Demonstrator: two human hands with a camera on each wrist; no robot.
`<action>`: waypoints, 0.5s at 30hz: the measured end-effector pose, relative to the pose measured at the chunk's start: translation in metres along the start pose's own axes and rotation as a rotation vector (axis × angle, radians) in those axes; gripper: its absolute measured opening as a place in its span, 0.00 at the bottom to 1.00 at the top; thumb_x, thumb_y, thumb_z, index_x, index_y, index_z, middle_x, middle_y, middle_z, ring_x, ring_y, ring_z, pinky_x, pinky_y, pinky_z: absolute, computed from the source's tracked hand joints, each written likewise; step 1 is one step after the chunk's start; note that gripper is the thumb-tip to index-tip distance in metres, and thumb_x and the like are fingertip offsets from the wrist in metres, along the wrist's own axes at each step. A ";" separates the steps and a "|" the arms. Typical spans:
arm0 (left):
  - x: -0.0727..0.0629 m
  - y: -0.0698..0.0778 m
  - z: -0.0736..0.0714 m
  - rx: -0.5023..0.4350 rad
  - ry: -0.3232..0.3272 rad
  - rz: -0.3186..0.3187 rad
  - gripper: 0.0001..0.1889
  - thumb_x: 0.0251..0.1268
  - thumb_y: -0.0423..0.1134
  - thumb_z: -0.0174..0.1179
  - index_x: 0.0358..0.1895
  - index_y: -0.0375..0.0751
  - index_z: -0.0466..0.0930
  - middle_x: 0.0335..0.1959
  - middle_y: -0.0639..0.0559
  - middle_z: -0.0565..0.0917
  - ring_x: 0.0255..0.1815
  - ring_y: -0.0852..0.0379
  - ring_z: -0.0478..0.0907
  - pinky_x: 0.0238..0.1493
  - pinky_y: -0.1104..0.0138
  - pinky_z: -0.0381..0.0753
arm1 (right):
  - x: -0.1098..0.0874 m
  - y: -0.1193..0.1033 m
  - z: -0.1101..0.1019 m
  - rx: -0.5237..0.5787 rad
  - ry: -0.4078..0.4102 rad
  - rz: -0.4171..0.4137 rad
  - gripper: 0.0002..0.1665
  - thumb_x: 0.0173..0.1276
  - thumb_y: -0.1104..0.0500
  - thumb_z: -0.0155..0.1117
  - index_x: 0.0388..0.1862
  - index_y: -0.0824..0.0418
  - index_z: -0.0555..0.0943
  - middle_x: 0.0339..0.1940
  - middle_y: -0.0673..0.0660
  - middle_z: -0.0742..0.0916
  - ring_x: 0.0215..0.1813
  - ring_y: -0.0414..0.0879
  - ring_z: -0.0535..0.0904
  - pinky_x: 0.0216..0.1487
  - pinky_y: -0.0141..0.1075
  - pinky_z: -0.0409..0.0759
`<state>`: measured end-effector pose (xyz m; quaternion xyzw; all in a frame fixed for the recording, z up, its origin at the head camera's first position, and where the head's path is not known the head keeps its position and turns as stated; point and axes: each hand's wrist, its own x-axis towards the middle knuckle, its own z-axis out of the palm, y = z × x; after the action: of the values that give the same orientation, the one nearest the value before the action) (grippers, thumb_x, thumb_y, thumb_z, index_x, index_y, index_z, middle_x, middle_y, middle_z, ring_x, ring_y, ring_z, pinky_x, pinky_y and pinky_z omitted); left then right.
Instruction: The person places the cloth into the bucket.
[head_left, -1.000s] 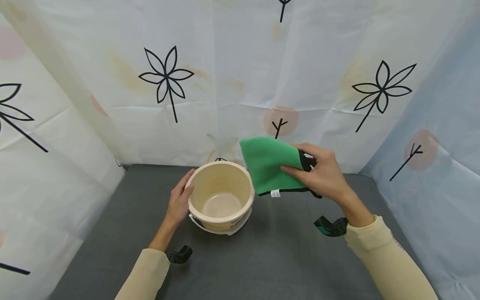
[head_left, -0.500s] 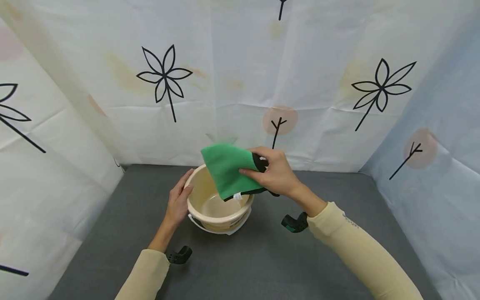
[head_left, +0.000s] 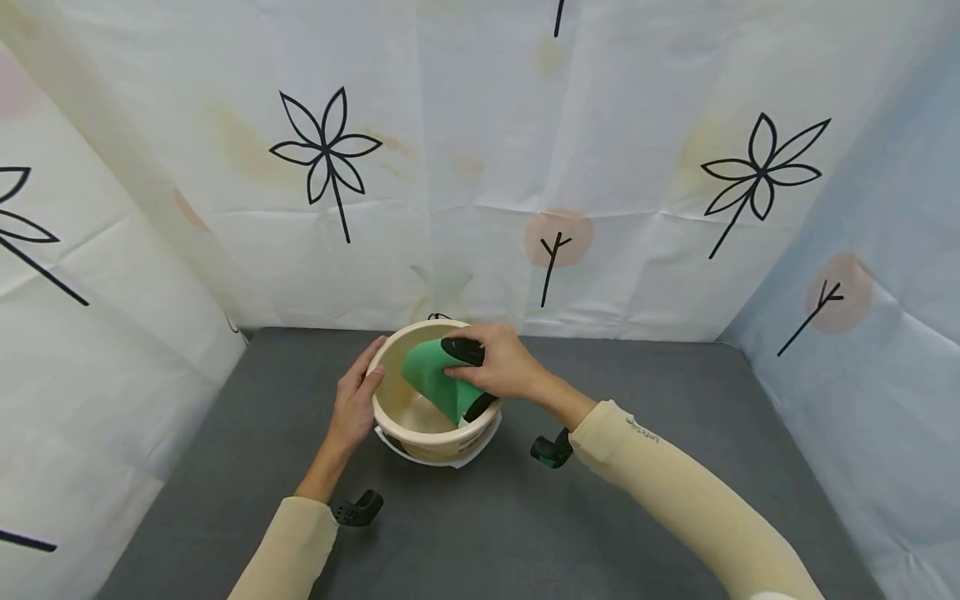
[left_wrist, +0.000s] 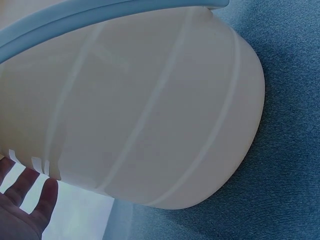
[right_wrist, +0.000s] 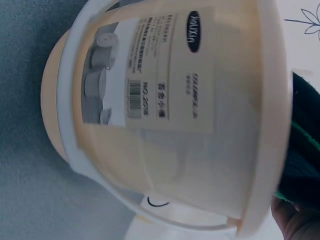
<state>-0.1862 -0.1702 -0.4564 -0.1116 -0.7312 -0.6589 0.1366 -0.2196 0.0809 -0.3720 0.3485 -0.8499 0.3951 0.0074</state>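
A cream plastic bucket (head_left: 390,392) with a white handle (head_left: 465,461) stands upright on the grey surface in the head view. My left hand (head_left: 356,404) holds its left side at the rim, fingers against the outer wall. From the right, my right hand (head_left: 502,364) grips a folded green cloth (head_left: 435,375) with black edging, thumb below and fingers above. The cloth hangs partly inside the bucket, below the rim. In the right wrist view, dark folds of the cloth (right_wrist: 305,160) show past the rim, and a printed label (right_wrist: 150,75) covers the bucket's side.
The dark grey tabletop (head_left: 600,517) spreads around the bucket. White patterned sheets (head_left: 480,167) hang close behind the table, with others at the left and right sides. A thin black loop (head_left: 438,317) shows just behind the bucket.
My right hand has moved left and then down, carrying the green cloth from beside the bucket into its opening. The left hand and bucket stay in nearly the same place.
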 end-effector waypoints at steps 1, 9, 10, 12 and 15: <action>0.000 0.000 0.000 0.000 -0.001 0.000 0.24 0.80 0.27 0.44 0.75 0.26 0.63 0.74 0.32 0.66 0.75 0.39 0.61 0.61 0.80 0.68 | 0.001 0.000 0.002 -0.005 -0.013 0.001 0.26 0.63 0.59 0.77 0.60 0.60 0.83 0.54 0.57 0.87 0.55 0.48 0.84 0.54 0.37 0.81; 0.000 0.001 0.000 -0.008 -0.016 0.005 0.23 0.81 0.27 0.43 0.75 0.25 0.62 0.75 0.31 0.64 0.75 0.38 0.60 0.61 0.80 0.68 | 0.002 -0.002 0.009 -0.028 -0.080 0.004 0.29 0.67 0.59 0.73 0.66 0.62 0.79 0.57 0.58 0.86 0.51 0.50 0.84 0.51 0.39 0.82; 0.000 0.002 0.000 -0.009 -0.017 0.005 0.24 0.81 0.27 0.43 0.75 0.26 0.62 0.75 0.31 0.64 0.75 0.37 0.60 0.60 0.80 0.68 | 0.002 -0.002 0.010 -0.026 -0.086 0.006 0.29 0.68 0.60 0.72 0.66 0.63 0.79 0.57 0.59 0.86 0.51 0.51 0.84 0.51 0.40 0.82; 0.000 0.002 0.000 -0.009 -0.017 0.005 0.24 0.81 0.27 0.43 0.75 0.27 0.62 0.75 0.31 0.64 0.75 0.37 0.61 0.60 0.79 0.69 | 0.001 -0.002 0.010 -0.016 -0.089 0.014 0.28 0.69 0.60 0.71 0.67 0.64 0.79 0.58 0.61 0.85 0.51 0.53 0.84 0.52 0.41 0.82; -0.001 0.002 0.000 -0.009 -0.014 0.006 0.23 0.81 0.27 0.43 0.75 0.27 0.62 0.75 0.31 0.65 0.74 0.37 0.61 0.60 0.80 0.68 | -0.001 -0.002 0.009 0.005 -0.076 0.017 0.27 0.70 0.61 0.69 0.67 0.65 0.78 0.58 0.64 0.85 0.53 0.57 0.83 0.55 0.44 0.82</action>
<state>-0.1849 -0.1703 -0.4545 -0.1191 -0.7289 -0.6609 0.1333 -0.2154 0.0748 -0.3769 0.3559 -0.8517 0.3835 -0.0293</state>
